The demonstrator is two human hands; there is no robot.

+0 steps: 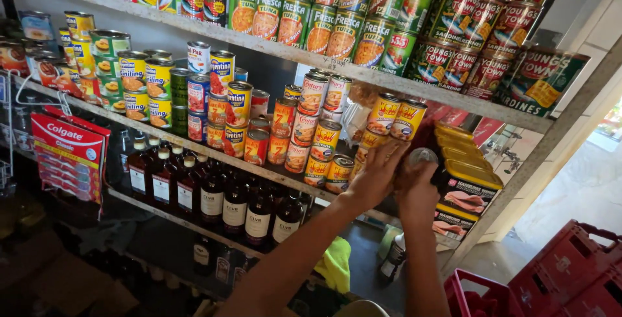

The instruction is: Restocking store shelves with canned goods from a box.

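While both the left hand [379, 173] and right hand [418, 184] clasp a silver-topped can [422, 157], the stacked yellow cans [395, 117] just above could topple if nudged.

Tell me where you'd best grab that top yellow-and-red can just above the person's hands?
Probably by its round side wall, coming from the open front of the shelf. The yellow-and-red can stands upright atop another can, with a twin can close on its left, so front and right are freest. The left hand and right hand are just below.
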